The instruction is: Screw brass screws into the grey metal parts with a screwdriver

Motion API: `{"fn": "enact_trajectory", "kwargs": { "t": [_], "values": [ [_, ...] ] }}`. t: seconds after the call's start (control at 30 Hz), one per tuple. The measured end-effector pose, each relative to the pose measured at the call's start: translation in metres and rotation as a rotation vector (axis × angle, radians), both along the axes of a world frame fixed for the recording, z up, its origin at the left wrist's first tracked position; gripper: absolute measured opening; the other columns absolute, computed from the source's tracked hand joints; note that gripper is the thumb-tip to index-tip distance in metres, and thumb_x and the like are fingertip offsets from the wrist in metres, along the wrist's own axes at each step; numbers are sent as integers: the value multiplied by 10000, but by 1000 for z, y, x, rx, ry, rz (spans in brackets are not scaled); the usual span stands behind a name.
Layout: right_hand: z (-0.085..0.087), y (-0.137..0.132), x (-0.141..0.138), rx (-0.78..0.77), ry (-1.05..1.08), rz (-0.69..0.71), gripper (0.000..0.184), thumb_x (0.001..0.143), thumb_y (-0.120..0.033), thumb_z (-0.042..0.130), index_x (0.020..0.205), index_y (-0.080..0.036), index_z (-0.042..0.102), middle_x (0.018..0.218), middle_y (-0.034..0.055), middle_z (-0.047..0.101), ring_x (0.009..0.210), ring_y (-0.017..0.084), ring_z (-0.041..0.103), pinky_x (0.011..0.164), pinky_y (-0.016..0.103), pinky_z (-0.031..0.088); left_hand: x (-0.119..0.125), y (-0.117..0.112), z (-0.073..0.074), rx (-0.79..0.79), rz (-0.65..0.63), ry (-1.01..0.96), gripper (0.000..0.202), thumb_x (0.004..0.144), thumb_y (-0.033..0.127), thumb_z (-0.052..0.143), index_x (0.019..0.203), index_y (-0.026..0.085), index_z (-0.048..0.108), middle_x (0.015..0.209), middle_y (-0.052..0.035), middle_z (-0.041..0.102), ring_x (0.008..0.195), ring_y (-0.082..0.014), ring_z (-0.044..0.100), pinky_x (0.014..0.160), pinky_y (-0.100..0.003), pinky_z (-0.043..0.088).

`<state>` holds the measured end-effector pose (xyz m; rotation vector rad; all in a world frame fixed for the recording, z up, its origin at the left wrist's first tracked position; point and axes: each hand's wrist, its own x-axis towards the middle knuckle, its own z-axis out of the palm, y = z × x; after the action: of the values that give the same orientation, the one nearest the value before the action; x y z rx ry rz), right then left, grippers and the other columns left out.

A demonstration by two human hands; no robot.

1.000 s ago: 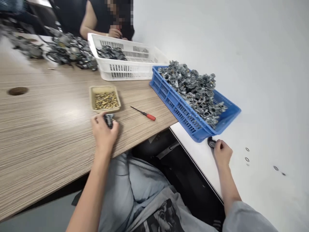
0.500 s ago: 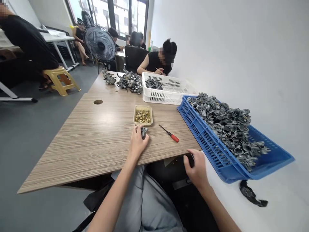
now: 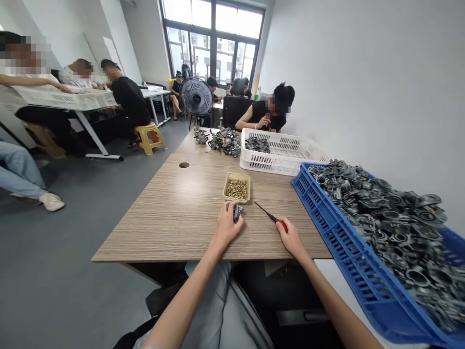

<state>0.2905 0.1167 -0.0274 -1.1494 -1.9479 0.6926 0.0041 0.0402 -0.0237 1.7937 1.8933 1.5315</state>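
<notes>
Right hand [image 3: 291, 238] now grips red-handled screwdriver [image 3: 271, 217]; left hand [image 3: 227, 225] holds metal part [image 3: 237, 213].

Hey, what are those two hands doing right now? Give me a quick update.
Left hand holding small dark metal part. Right hand on red-handled screwdriver. Blue crate of grey metal parts beside right forearm.

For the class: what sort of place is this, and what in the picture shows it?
Probably a small assembly workshop. A blue plastic crate heaped with grey metal castings, a tray of brass fittings and a red-handled screwdriver are at the bench, and a co-worker sits further along it.
</notes>
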Motion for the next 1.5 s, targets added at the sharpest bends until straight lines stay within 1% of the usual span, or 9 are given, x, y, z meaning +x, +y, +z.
{"fn": "enact_trajectory", "kwargs": {
  "t": [0.07,0.13,0.2,0.3,0.5,0.67,1.0,1.33,1.5],
  "values": [
    [3,-2,1,-134,106,96,644,1073,-816,441,1003,-231,700,743,31,617,728,248,586,728,377,481,0,0,0,8,-3,21,536,934,197,653,1462,250,573,1424,-143,605,1365,-330,636,1229,-563,530],
    [6,-6,3,-270,169,193,720,1048,-894,414,1012,-228,686,650,-31,483,626,200,471,649,345,407,0,-1,0,18,-4,57,533,938,196,653,1463,241,573,1439,-153,603,1383,-336,623,1232,-567,525],
    [11,-11,5,-384,197,278,700,1000,-919,511,1084,-238,649,643,-71,427,600,169,396,620,320,348,1,-2,2,22,2,102,526,943,197,652,1462,233,579,1452,-163,604,1395,-344,608,1234,-576,521],
    [20,-19,7,-450,185,366,646,932,-872,693,1117,-262,587,702,-81,472,640,150,392,645,302,336,2,-4,4,12,7,154,517,954,198,647,1467,226,585,1454,-168,612,1392,-350,600,1237,-585,513],
    [38,-28,7,-537,216,498,579,986,-819,675,1000,-255,547,693,-63,520,638,145,426,633,306,337,2,-6,8,-14,8,172,514,967,195,646,1474,246,583,1439,-151,614,1400,-335,599,1257,-560,498],
    [44,-29,6,-530,222,499,571,991,-804,678,956,-243,576,666,-54,546,600,131,402,581,299,296,2,-6,10,-11,-2,175,522,952,186,660,1466,249,591,1437,-146,611,1391,-325,606,1262,-548,497],
    [41,-27,6,-572,236,475,564,1001,-792,653,925,-240,563,640,-57,550,556,115,338,554,284,260,2,-6,10,-3,-10,167,490,975,209,653,1458,241,576,1426,-150,602,1399,-328,596,1262,-548,493],
    [37,-25,5,-524,199,470,619,995,-852,626,885,-245,575,623,-55,511,577,133,376,552,288,294,3,-6,11,-16,-21,172,497,971,207,650,1461,251,581,1432,-147,606,1408,-329,597,1261,-548,495],
    [34,-25,2,-457,189,441,618,1019,-839,594,850,-245,575,651,-60,422,606,141,340,572,301,281,1,-5,10,-17,-13,162,496,970,207,655,1459,252,585,1427,-144,609,1403,-326,601,1257,-540,499]
  ]
}}
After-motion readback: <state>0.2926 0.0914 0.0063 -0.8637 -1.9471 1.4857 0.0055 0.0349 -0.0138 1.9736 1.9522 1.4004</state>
